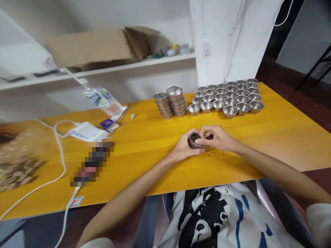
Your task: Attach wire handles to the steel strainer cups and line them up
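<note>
Yellow table (134,144) lay beneath; over it, left hand (184,146) clasped cup (192,140), right hand (216,138) at its mouth, grip indeterminable. Cup judged light, stiff, slippery; best held round its wall.

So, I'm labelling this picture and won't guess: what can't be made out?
Head view:
Cup: outer wall largely covered by the left hand.
Wires: too thin to count, partly covered by the right hand.
Bottle label: blurred.
Box: contents hidden by its walls.
Brown pieces: blurred, cut off by left edge.
Dark object: pixelated.
</note>
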Available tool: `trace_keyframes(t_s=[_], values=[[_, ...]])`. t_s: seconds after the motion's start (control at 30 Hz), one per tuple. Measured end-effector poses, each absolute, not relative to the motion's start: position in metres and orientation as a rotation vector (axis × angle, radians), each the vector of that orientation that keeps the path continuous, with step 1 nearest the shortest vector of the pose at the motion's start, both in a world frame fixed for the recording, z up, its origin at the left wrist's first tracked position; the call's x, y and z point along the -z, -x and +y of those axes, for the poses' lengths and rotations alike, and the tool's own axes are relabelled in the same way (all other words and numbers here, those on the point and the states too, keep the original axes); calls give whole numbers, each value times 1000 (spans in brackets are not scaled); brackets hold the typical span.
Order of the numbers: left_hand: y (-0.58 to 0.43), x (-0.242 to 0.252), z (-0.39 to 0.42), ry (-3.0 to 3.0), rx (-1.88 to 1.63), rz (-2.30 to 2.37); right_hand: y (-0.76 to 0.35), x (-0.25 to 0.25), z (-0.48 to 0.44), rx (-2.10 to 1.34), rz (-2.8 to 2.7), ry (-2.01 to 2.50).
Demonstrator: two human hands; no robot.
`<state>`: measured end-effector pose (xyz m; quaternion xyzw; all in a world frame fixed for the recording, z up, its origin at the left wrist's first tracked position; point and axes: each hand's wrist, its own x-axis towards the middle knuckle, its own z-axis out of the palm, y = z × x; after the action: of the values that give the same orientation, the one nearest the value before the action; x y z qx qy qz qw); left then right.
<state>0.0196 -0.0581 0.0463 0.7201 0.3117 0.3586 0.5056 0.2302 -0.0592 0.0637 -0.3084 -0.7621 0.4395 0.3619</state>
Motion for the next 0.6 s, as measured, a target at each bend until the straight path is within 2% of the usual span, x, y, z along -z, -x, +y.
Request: trace_keyframes(t_s=[0.37, 0.6], values=[[-21, -42, -56, -1737, -909, 791, -229, -60, -56, -1194, -1887, 754], [-18, -46, -53, -1941, -1171, 880, -233, -54, -45, -1015, -1671, 969]])
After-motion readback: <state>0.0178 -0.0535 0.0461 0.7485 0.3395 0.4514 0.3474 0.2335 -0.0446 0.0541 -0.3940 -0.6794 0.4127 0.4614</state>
